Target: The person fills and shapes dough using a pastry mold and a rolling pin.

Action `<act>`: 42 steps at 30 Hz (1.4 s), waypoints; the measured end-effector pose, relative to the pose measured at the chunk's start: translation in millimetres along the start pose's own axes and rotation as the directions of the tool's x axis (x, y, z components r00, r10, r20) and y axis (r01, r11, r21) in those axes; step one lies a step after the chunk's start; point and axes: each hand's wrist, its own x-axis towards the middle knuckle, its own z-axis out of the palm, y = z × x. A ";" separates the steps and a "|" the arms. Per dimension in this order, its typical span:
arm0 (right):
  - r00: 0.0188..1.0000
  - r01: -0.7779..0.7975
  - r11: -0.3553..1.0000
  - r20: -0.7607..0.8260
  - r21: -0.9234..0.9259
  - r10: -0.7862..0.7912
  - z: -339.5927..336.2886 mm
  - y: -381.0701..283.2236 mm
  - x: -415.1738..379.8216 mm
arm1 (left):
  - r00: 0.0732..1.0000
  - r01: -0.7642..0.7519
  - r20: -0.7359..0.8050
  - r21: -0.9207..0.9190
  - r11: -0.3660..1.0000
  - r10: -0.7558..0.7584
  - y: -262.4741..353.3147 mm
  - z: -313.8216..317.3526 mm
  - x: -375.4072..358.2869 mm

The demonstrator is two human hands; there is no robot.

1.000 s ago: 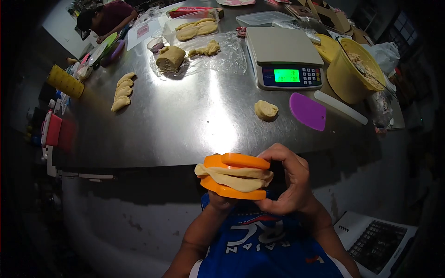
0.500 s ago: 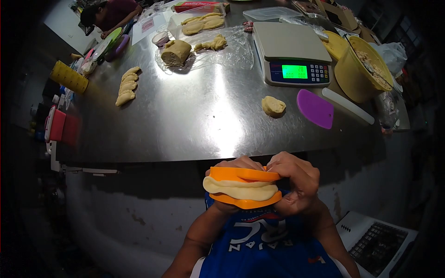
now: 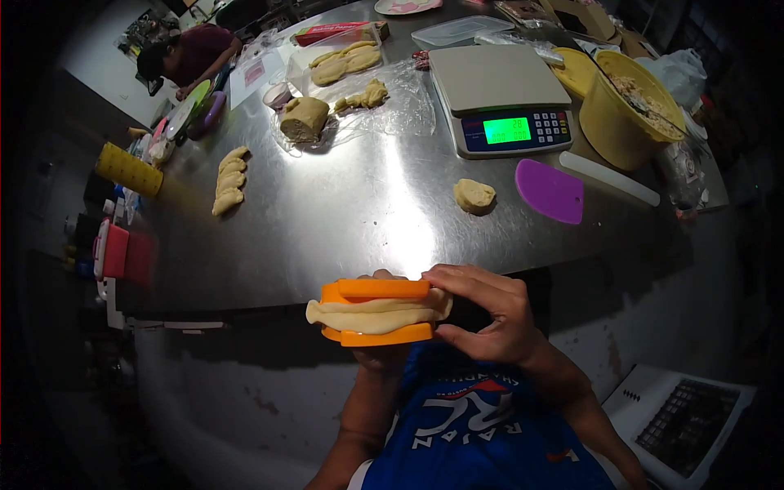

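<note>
An orange dumpling press [image 3: 384, 289] is held in front of my body, just off the table's near edge. Folded between its two halves is a sheet of pale dough [image 3: 376, 319], whose edge sticks out along the open side and at both ends. My left hand [image 3: 382, 357] grips the press from behind and below, mostly hidden by it. At the right end, my right hand [image 3: 498, 314] pinches the press, fingers on the top half and thumb by the lower one. A small lump of dough [image 3: 474, 196] rests on the table beyond.
On the steel table [image 3: 327, 220] are a row of shaped dough pieces [image 3: 231, 181], a large dough block [image 3: 305, 120], a digital scale [image 3: 500, 77], a purple scraper [image 3: 549, 191], a white rolling pin [image 3: 608, 178] and a yellow tub of filling [image 3: 625, 122]. Another person [image 3: 200, 53] leans in at far left.
The press has moved left and turned slightly, with the dough in it. My right hand has shifted to its right end, with fingers less bunched. The camera view has shifted a little.
</note>
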 end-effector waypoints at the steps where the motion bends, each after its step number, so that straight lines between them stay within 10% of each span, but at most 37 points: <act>1: 1.000 0.001 1.000 -0.010 0.006 -0.001 0.4 0.5 -0.3 | 1.000 0.006 0.005 0.009 1.000 -0.006 -0.3 -1.2 -0.6; 10: 1.000 0.022 0.999 -0.007 0.028 -0.021 -3.7 6.7 -7.0 | 0.979 -0.202 0.046 0.064 0.977 0.199 -12.9 6.0 6.0; 13: 0.993 -0.049 0.999 0.106 -0.006 0.049 -20.6 15.9 2.6 | 0.975 -0.217 0.032 0.357 0.908 0.220 -2.4 -2.8 11.8; 19: 0.982 0.174 0.983 0.086 -0.061 -0.168 -40.4 -19.5 33.2 | 0.973 -0.118 0.213 0.793 0.598 -0.091 27.3 42.6 40.1; 32: 0.969 0.209 0.976 0.148 -0.059 -0.199 -48.3 -13.6 60.2 | 0.844 -0.441 0.512 0.834 0.332 -0.162 39.0 30.5 86.6; 42: 0.856 0.514 0.854 -0.008 -0.075 -0.516 -54.2 19.8 150.5 | 0.814 -0.505 0.575 0.770 0.391 -0.080 46.0 27.7 171.1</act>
